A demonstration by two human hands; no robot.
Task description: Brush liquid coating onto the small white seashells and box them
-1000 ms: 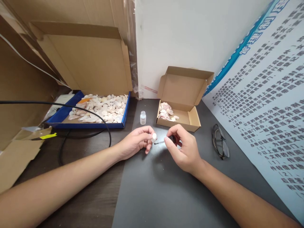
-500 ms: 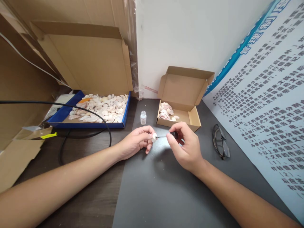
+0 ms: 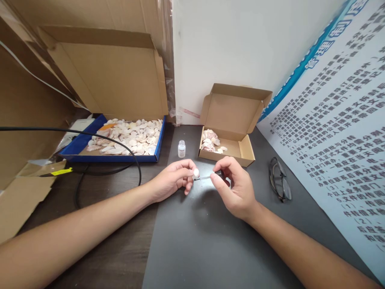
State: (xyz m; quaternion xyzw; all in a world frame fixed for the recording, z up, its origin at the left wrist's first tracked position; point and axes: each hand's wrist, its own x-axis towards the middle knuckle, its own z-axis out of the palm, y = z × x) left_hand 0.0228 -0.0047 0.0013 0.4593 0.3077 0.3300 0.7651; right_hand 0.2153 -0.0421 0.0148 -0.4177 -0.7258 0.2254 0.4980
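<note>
Between the thumb and fingers of my left hand (image 3: 179, 176) is a small white seashell (image 3: 196, 173). My right hand (image 3: 236, 182) pinches a thin applicator brush (image 3: 203, 178) with a black cap-like handle, most of it hidden by the fingers. The brush's dark tip points left and lies just below the shell; whether they touch I cannot tell. Beyond my left hand, a small glass bottle (image 3: 181, 149) with a pale label stands upright, with no cap on it.
At the back left, a blue-sided cardboard box (image 3: 111, 159) holds many shells. A smaller cardboard box (image 3: 248, 150) with several shells stands behind my right hand. Glasses (image 3: 279, 180) lie at the right. A black cable (image 3: 139, 164) loops on the left, near my left forearm.
The brush tip has moved from the shell's face to just below it, as my right hand shifted slightly. The shell has turned a little in my left fingers.
</note>
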